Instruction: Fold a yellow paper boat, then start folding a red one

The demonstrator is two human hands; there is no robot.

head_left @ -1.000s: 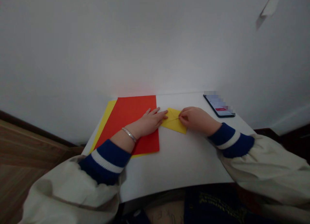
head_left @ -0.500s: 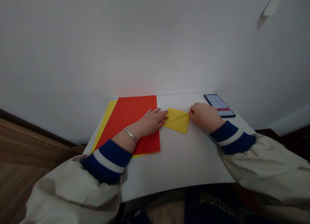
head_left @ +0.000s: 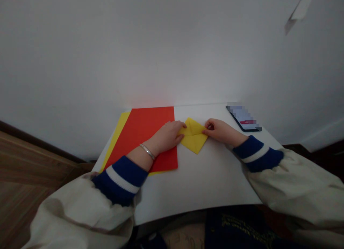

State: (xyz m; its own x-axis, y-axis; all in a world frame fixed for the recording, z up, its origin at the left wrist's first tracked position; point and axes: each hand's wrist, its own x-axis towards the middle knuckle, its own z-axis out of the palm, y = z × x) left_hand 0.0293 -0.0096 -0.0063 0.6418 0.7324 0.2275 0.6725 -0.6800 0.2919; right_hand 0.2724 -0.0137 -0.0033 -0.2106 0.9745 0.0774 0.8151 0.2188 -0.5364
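A folded piece of yellow paper (head_left: 194,135), with crease lines across its face, lies between my hands with its corners pointing left, right, up and down. My left hand (head_left: 170,135) rests over the edge of the red paper (head_left: 150,123) and pinches the yellow paper's left corner between thumb and fingers. At the right corner, my right hand (head_left: 220,130) holds the tip between thumb and curled fingers. The parts of the corners under my fingertips are hidden.
More yellow paper (head_left: 118,128) shows from under the red sheet on the left. A phone (head_left: 244,118) lies at the table's (head_left: 199,188) back right. Behind the table stands a pale wall (head_left: 172,48); wooden furniture (head_left: 32,177) is at the left.
The yellow paper has turned a little clockwise, into a diamond position. My left fingers have gone from stretched flat to a pinch, and my right hand has moved slightly left.
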